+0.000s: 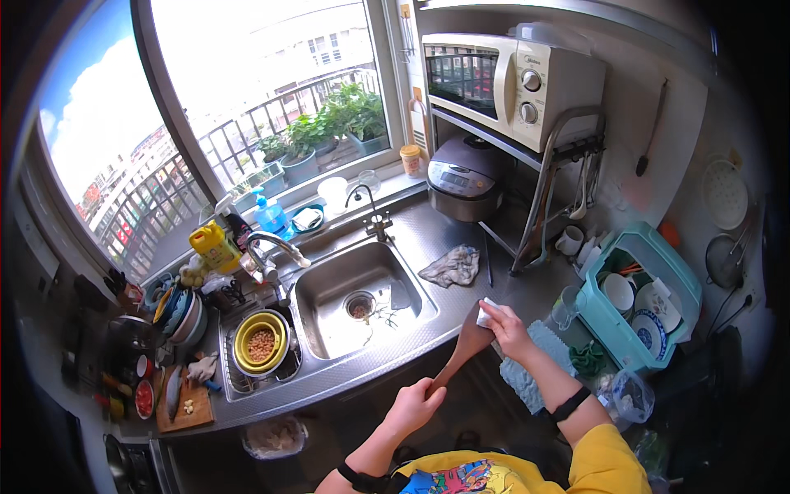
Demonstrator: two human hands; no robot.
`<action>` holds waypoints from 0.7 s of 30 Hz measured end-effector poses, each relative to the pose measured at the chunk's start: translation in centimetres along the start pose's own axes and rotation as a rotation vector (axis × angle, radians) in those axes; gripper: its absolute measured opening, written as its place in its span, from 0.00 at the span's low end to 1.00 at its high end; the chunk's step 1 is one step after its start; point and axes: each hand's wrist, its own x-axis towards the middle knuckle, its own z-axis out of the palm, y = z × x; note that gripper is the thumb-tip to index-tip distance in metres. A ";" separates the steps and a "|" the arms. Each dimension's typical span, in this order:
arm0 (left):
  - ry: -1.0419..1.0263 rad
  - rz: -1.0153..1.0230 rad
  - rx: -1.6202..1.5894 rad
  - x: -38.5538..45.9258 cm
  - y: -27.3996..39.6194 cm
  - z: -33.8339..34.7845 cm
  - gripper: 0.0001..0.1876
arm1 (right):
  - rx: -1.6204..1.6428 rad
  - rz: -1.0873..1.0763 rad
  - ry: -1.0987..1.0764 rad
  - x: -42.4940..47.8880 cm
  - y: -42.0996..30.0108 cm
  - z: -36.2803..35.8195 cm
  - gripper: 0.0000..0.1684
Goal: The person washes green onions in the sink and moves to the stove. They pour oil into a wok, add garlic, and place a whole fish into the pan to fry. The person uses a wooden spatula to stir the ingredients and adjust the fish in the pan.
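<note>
My left hand [415, 406] grips the handle of a wooden spatula [464, 351] in front of the counter. At the spatula's broad end, my right hand [510, 332] presses a folded white tissue or cloth [486, 312] against the blade. Just beyond them lies a crumpled grey rag [453, 267] on the metal worktop. The stainless steel sink [336, 336] is to the left of the rag, with some plant scraps near its drain. Both forearms wear black bands.
Left of the sink, a yellow colander [245, 333] holds beans or peanuts. A cutting board [200, 417] bears a fish and garlic. On the right stand a teal dish box [617, 333], a glass [565, 309] and a light-blue cloth [537, 370]. A rice cooker [466, 179] sits beneath a microwave [515, 86].
</note>
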 end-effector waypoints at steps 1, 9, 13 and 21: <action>0.028 0.044 0.149 0.0 0.3 -0.5 0.14 | -0.030 -0.050 0.094 0.0 0.7 0.2 0.20; 0.376 0.299 0.514 -1.2 -4.0 -2.6 0.09 | 0.651 0.450 0.262 0.5 2.2 -0.3 0.19; 0.184 0.103 0.070 -0.7 -6.2 -2.4 0.10 | 0.019 -0.198 0.328 -0.3 -4.8 0.7 0.22; 0.043 0.028 -0.227 -1.9 -3.0 -1.9 0.11 | -0.545 -0.342 -0.093 -0.6 -6.6 3.4 0.28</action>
